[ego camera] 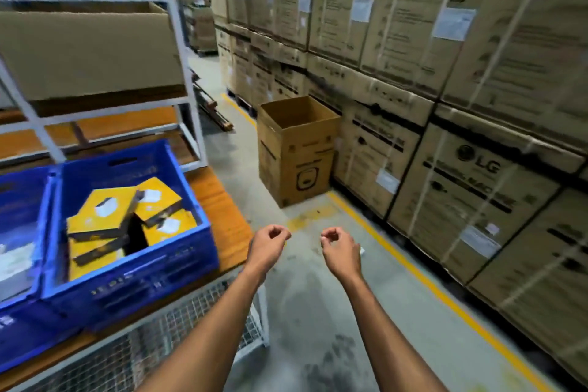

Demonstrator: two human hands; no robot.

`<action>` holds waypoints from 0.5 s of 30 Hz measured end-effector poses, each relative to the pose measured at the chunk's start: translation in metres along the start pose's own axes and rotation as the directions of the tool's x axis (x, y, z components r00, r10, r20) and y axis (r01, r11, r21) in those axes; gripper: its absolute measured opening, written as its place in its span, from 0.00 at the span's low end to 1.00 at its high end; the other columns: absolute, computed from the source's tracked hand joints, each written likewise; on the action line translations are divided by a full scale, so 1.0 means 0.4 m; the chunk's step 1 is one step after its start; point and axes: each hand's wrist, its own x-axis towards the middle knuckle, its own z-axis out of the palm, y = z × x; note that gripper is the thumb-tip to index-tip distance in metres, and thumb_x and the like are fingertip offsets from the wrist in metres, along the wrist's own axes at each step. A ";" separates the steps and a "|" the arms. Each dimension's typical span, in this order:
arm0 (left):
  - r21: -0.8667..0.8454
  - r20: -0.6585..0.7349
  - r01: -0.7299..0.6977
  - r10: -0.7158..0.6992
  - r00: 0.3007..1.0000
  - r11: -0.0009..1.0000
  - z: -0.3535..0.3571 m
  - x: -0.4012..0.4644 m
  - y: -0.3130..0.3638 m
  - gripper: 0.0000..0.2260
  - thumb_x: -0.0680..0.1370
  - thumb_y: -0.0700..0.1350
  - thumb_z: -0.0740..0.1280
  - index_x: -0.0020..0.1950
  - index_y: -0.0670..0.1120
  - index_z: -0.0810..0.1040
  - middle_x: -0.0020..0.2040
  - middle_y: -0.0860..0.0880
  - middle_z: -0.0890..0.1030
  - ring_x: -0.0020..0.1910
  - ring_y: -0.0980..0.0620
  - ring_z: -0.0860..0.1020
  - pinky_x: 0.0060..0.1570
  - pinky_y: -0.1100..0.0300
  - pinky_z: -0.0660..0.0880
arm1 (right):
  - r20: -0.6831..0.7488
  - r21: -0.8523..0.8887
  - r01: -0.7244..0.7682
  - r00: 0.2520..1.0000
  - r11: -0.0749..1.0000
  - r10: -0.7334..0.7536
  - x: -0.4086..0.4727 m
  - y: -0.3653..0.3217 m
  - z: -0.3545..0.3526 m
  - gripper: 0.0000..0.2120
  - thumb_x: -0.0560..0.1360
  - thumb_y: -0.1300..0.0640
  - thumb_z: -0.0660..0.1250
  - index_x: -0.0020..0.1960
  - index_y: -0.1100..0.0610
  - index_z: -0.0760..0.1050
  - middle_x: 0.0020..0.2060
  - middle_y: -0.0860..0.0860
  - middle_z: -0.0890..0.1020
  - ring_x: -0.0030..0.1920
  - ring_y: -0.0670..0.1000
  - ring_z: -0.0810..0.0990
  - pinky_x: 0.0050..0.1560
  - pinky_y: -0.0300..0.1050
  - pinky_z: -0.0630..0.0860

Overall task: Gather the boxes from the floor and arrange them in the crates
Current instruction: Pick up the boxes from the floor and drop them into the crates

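Both the left hand (pixel 269 243) and right hand (pixel 338 245) hang loosely curled and empty over the floor (pixel 318 312); yellow boxes (pixel 105 213) lie jumbled in the blue crate (pixel 133 270) at the tabletop's (pixel 222 200) right edge, likely dropped in, not arranged.

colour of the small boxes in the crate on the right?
Yellow, with dark edges and white labels, seen in the head view: small boxes in the blue crate.

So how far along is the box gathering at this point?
Several yellow boxes already lie jumbled in the blue crate. Nothing is in hand: the left hand and right hand are loosely curled and empty over the floor. No loose boxes show there; what remains can't be judged.
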 end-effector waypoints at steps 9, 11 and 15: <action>0.245 0.336 -0.030 -0.056 0.940 0.969 0.391 -0.024 -0.066 0.05 0.74 0.51 0.72 0.42 0.51 0.85 0.39 0.57 0.85 0.41 0.56 0.81 0.44 0.59 0.75 | -0.074 -0.109 -0.172 0.984 0.979 0.164 0.009 0.330 -0.214 0.02 0.76 0.54 0.69 0.48 0.47 0.78 0.49 0.46 0.85 0.56 0.52 0.82 0.54 0.46 0.77; 0.290 0.376 -0.039 -0.076 0.924 0.956 0.463 0.006 -0.082 0.09 0.70 0.56 0.71 0.43 0.54 0.86 0.41 0.57 0.87 0.46 0.55 0.84 0.51 0.56 0.78 | -0.101 -0.128 -0.195 0.978 0.973 0.182 0.027 0.370 -0.253 0.02 0.77 0.53 0.68 0.47 0.46 0.77 0.50 0.46 0.84 0.56 0.51 0.81 0.53 0.46 0.77; 0.359 0.417 -0.084 -0.080 0.905 0.929 0.585 0.060 -0.096 0.05 0.71 0.55 0.71 0.43 0.57 0.85 0.40 0.58 0.86 0.44 0.55 0.84 0.52 0.55 0.80 | -0.131 -0.207 -0.204 0.975 0.957 0.180 0.082 0.442 -0.299 0.02 0.78 0.53 0.67 0.50 0.48 0.77 0.51 0.44 0.81 0.55 0.50 0.79 0.48 0.46 0.77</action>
